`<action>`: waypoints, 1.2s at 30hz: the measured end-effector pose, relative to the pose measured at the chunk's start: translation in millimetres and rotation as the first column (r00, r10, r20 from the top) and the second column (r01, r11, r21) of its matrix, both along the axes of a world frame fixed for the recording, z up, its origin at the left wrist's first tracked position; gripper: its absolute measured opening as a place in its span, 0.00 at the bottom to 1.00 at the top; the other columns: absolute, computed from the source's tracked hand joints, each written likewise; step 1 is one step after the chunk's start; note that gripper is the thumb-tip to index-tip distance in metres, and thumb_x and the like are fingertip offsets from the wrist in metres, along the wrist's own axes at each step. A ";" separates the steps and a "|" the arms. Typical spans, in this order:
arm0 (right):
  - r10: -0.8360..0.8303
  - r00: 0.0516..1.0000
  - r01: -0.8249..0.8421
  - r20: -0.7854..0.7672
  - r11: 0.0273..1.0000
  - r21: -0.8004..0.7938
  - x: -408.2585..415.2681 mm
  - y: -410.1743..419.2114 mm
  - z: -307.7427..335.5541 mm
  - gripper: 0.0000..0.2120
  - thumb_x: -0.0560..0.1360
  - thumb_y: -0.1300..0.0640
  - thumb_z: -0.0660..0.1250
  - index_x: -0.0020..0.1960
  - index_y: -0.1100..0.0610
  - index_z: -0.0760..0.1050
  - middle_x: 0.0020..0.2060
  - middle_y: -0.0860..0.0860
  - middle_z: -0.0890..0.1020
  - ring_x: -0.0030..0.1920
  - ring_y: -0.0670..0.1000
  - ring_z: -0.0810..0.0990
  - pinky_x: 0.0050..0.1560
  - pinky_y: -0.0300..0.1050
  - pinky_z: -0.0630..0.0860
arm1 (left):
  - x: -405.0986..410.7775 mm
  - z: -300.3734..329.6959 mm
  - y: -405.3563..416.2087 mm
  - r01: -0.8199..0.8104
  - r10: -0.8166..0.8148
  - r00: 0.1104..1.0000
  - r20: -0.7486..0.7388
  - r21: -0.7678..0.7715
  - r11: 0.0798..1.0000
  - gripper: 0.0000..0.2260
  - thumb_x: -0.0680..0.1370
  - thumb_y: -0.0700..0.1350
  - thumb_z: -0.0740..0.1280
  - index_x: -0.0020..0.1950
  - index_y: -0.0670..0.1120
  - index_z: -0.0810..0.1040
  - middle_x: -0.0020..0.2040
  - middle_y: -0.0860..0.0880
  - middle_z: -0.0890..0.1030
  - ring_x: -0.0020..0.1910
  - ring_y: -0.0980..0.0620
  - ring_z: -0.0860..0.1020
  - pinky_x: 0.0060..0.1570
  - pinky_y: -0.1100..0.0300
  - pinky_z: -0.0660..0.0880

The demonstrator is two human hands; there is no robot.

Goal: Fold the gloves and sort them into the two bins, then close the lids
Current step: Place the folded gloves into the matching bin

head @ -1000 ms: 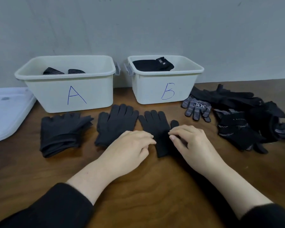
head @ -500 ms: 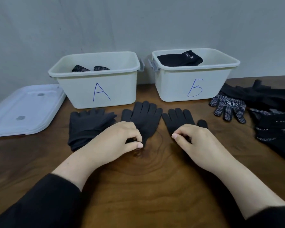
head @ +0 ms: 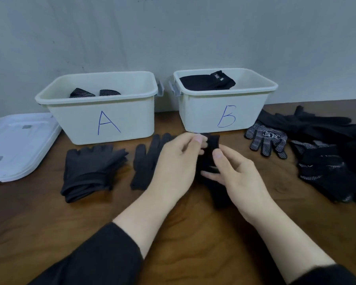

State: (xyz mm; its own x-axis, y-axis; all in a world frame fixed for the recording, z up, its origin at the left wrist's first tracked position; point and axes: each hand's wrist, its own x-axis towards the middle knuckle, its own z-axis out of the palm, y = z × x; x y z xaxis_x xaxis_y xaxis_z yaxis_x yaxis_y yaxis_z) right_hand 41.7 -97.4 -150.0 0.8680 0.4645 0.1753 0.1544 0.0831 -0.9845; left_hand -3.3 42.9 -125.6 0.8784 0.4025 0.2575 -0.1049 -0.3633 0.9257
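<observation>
Both hands hold one plain black glove (head: 209,161) lifted off the table in front of bin B (head: 224,114). My left hand (head: 177,161) pinches its upper part; my right hand (head: 234,173) pinches it lower down, thumb on top. A second plain black glove (head: 146,161) lies flat to the left, partly under my left hand. Bin A (head: 103,120) holds dotted gloves; bin B holds folded black gloves. A folded stack of dark gloves (head: 90,169) lies in front of bin A.
A white lid (head: 14,145) lies flat at the left of the wooden table. A dotted glove (head: 265,140) and a heap of several black gloves (head: 327,159) cover the right side. The wall stands close behind the bins.
The right-hand plain glove has been lifted from the table and gathered between both hands. The view has shifted so the bins sit more central.
</observation>
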 end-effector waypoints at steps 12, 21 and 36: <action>-0.290 0.956 0.291 0.045 0.922 -0.254 36.9 -20.4 54.6 0.07 0.81 0.58 0.67 0.52 0.60 0.82 0.42 0.55 0.87 0.43 0.54 0.87 0.47 0.45 0.85 | 1.2 -32.0 11.4 -0.064 0.059 0.998 0.034 0.170 0.983 0.13 0.82 0.54 0.58 0.52 0.54 0.81 0.42 0.60 0.83 0.46 0.63 0.81 0.46 0.69 0.76; -0.141 0.932 0.363 0.335 0.426 -0.829 59.5 -30.6 6.4 0.22 0.77 0.44 0.71 0.64 0.57 0.79 0.57 0.51 0.83 0.59 0.55 0.79 0.57 0.47 0.75 | 7.0 -39.1 14.9 0.002 0.027 0.991 -0.135 0.207 0.978 0.13 0.82 0.57 0.56 0.54 0.56 0.80 0.44 0.60 0.83 0.47 0.63 0.80 0.52 0.61 0.77; -0.063 0.933 0.358 0.354 0.253 -0.899 60.1 -39.0 4.7 0.17 0.72 0.35 0.72 0.48 0.47 0.76 0.46 0.46 0.81 0.50 0.52 0.79 0.51 0.50 0.77 | 10.2 -40.9 15.8 0.002 0.031 0.990 -0.136 0.231 0.973 0.14 0.83 0.56 0.57 0.51 0.54 0.80 0.42 0.58 0.83 0.45 0.60 0.81 0.51 0.55 0.79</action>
